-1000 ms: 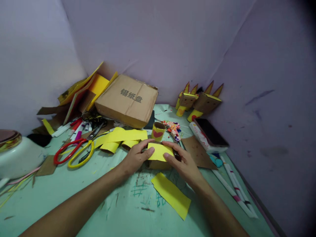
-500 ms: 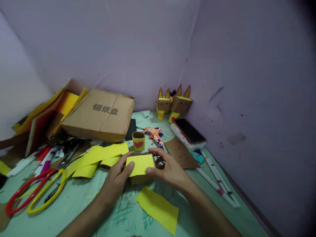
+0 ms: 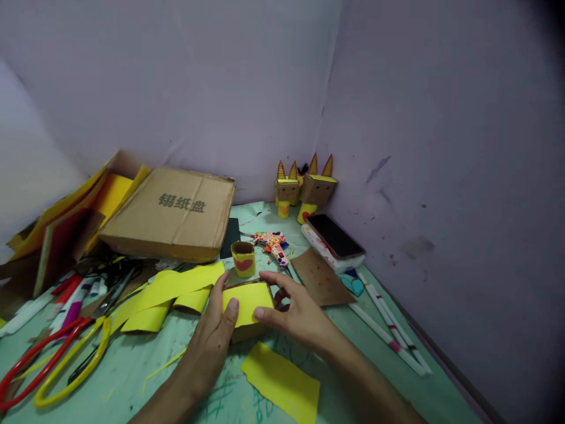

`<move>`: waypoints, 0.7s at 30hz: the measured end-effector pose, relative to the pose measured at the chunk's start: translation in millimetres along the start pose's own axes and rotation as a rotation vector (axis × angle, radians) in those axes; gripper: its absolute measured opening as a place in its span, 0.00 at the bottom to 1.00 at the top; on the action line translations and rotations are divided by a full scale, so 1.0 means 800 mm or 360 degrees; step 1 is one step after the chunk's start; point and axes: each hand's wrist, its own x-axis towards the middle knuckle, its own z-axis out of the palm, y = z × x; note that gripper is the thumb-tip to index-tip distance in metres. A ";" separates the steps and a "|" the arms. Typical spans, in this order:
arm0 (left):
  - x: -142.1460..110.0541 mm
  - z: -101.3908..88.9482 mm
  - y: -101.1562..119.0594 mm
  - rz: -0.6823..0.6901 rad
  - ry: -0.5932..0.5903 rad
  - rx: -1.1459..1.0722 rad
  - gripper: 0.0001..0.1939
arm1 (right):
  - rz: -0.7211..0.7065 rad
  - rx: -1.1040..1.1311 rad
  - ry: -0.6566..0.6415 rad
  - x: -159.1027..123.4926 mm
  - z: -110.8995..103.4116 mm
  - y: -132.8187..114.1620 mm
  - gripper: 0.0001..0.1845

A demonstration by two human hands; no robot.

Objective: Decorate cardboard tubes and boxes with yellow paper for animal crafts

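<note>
A small cardboard box with a yellow paper piece over its upper face sits on the green tabletop. Along the box's left side lies my left hand, its thumb pressing on the paper. From the right my right hand grips the box, thumb on the paper and index finger at the far edge. Just behind the box stands a cardboard ring wrapped in yellow paper with a red heart. A torn-edged yellow sheet lies in front.
Red-and-yellow scissors, markers and yellow strips lie left. A large carton stands behind. Toward the back are a patterned glue gun and eared cardboard figures. On the right are a phone and cardboard sheet.
The camera view has shifted slightly, so most things appear a little further left and lower. Both hands keep hold of the box, with thumbs still on the yellow paper.
</note>
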 end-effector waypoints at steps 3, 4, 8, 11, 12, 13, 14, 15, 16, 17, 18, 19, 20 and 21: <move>0.002 -0.001 0.002 0.0045 0.0015 0.0027 0.34 | -0.0042 0.0012 -0.0004 0.000 0.000 0.000 0.32; 0.002 -0.001 0.003 0.0058 -0.0003 0.0011 0.33 | -0.0051 0.0014 -0.0006 0.000 0.000 0.000 0.32; 0.003 0.000 -0.001 0.0038 -0.0024 -0.0074 0.30 | -0.0021 -0.0002 -0.0024 -0.001 0.000 -0.002 0.34; 0.001 0.000 -0.003 -0.0031 -0.0004 -0.0086 0.29 | 0.0038 -0.0030 0.0037 -0.001 -0.002 -0.004 0.30; 0.000 0.000 -0.003 -0.0046 0.0001 -0.0082 0.29 | 0.0057 -0.0071 0.0096 -0.001 -0.003 -0.005 0.27; -0.001 0.001 -0.003 -0.0055 0.0007 -0.0072 0.29 | 0.0076 -0.0130 0.0152 -0.001 -0.005 -0.006 0.24; -0.002 0.001 -0.002 -0.0056 0.0013 -0.0062 0.30 | 0.0100 -0.0199 0.0178 -0.001 -0.007 -0.007 0.19; -0.002 0.002 -0.001 -0.0062 0.0026 -0.0054 0.29 | 0.0136 -0.0262 0.0163 -0.002 -0.009 -0.008 0.16; -0.003 0.003 -0.001 -0.0071 0.0041 -0.0051 0.29 | 0.0186 -0.0308 0.0112 -0.002 -0.012 -0.008 0.14; -0.003 0.004 0.000 -0.0081 0.0056 -0.0053 0.29 | 0.0241 -0.0335 0.0038 -0.003 -0.014 -0.008 0.13; -0.003 0.004 0.001 -0.0086 0.0063 -0.0058 0.29 | 0.0293 -0.0346 -0.0039 -0.004 -0.016 -0.008 0.14; -0.003 0.005 0.001 -0.0086 0.0064 -0.0063 0.29 | 0.0336 -0.0343 -0.0096 -0.005 -0.017 -0.008 0.15; -0.002 0.005 0.001 -0.0089 0.0061 -0.0068 0.28 | 0.0361 -0.0332 -0.0126 -0.007 -0.017 -0.008 0.15; -0.002 0.005 0.001 -0.0093 0.0057 -0.0068 0.28 | 0.0373 -0.0314 -0.0140 -0.008 -0.017 -0.008 0.15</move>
